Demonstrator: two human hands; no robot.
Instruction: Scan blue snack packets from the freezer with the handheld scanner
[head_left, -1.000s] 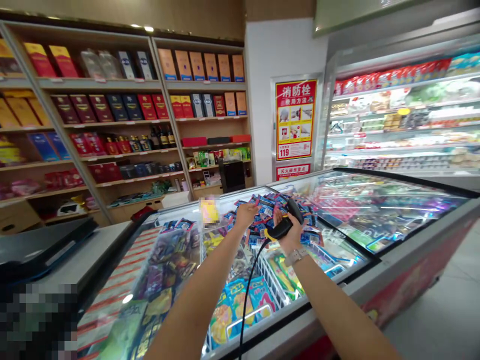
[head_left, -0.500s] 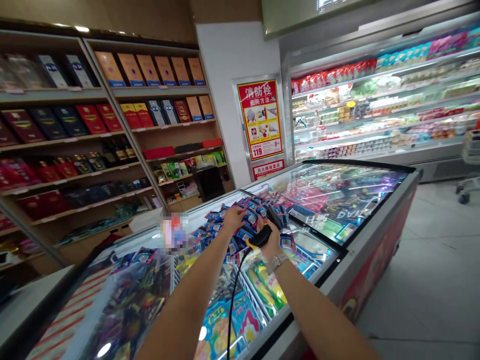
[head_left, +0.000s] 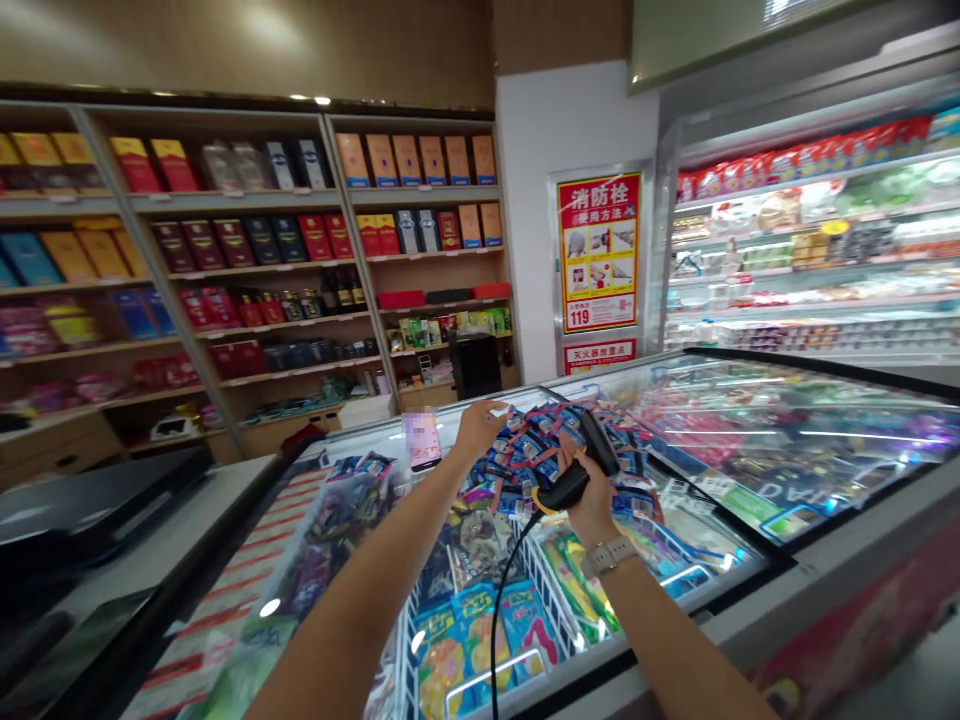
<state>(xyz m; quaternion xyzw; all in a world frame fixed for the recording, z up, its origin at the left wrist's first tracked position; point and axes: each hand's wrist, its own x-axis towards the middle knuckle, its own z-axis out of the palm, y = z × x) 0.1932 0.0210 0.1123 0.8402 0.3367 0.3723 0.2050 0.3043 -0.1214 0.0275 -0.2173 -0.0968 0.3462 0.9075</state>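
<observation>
My right hand (head_left: 589, 490) is wrapped around the handle of a black barcode scanner (head_left: 596, 440) with yellow trim. Its black cable (head_left: 496, 620) hangs down towards me. Under the scanner, a heap of small blue packets (head_left: 525, 450) lies on the glass top of a chest freezer (head_left: 705, 610). My left hand (head_left: 478, 428) is at the heap's left edge with its fingers drawn together. A small whitish bit shows at its fingertips, too small to name. To its left a phone (head_left: 425, 450) with a lit screen stands on the glass.
More blue packets (head_left: 367, 464) lie at the far left of the freezer. Bagged goods (head_left: 476, 640) in wire baskets show through the glass. Shelves of boxes (head_left: 292, 245) line the back wall, beside a fire hydrant sign (head_left: 598, 250). An open fridge (head_left: 810, 240) is at right.
My view has swung left, so the scene sits further right. My left hand has moved from over the packets to their left edge. The scanner stays in my right hand.
</observation>
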